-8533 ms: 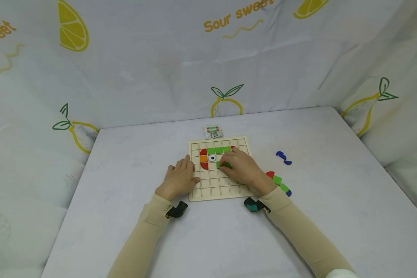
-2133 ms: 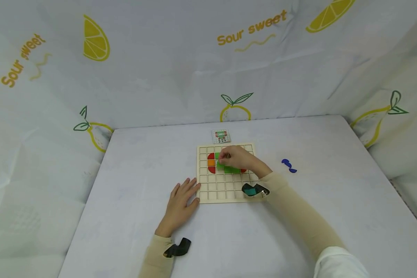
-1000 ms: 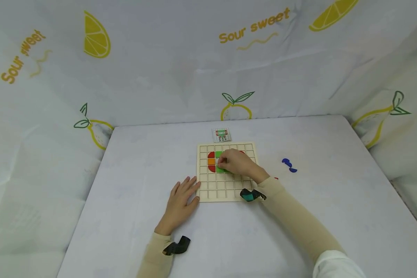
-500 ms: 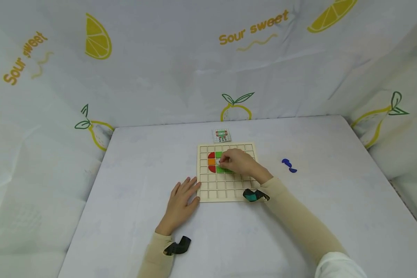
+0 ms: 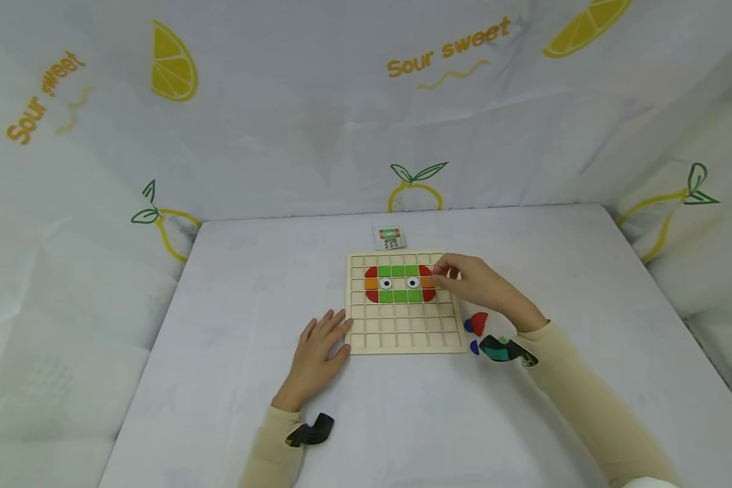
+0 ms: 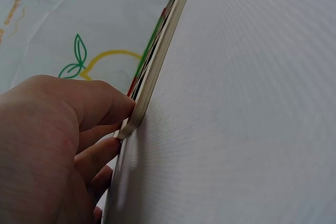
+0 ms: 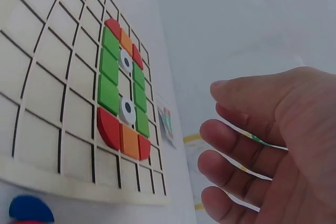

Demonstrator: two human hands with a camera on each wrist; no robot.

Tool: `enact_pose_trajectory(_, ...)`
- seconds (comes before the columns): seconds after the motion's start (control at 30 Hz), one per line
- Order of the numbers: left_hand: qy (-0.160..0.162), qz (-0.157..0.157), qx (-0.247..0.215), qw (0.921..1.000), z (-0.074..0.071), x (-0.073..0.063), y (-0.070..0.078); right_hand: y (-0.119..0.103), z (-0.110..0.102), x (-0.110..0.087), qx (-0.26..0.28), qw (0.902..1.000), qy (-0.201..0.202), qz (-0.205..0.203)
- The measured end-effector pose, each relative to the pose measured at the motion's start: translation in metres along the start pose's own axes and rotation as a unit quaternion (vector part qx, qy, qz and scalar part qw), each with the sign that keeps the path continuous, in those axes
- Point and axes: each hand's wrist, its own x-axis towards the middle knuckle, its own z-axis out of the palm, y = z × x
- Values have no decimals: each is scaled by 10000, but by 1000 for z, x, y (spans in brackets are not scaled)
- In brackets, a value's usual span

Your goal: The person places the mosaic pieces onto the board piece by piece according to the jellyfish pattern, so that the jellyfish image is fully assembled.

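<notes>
A pale wooden grid board (image 5: 405, 333) lies flat on the table. Set into it is a face-like pattern: green squares (image 5: 399, 271) above and below two round eye pieces (image 7: 126, 109), with orange squares (image 7: 129, 140) and red rounded corners (image 7: 107, 128) at both sides. My left hand (image 5: 314, 362) lies beside the board, fingers spread, its fingertips and thumb at the board's left edge. My right hand (image 5: 476, 281) hovers by the right side of the pattern; in the right wrist view its fingers are loosely bent with nothing between them.
A small picture card (image 5: 390, 237) lies behind the board. To the board's right are a loose red piece (image 5: 478, 323), blue pieces (image 5: 474, 348) and a green piece (image 5: 503, 339) partly hidden by the wrist camera. Printed white cloth (image 5: 280, 135) hangs behind the table.
My right hand has drawn right, off the left eye piece, uncovering the pattern. Since the oldest frame, pieces have been added on the pattern's right and bottom. The left hand stays at the board's edge.
</notes>
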Motion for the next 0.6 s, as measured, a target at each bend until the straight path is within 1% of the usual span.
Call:
enact_pose_trajectory(0.17,-5,4,11,10000,1,1,0,13,-17,-25,-268,9993,134,207)
enact_pose_trajectory(0.3,22,27,39,10000,1,1,0,21,-24,-42,-318,9986,203,377)
enact_pose_trajectory(0.47,45,56,33,10000,2,1,-1,33,-25,-61,-385,9978,221,488)
enact_pose_trajectory(0.6,8,48,1,10000,2,1,0,42,-21,-76,-619,9957,122,672)
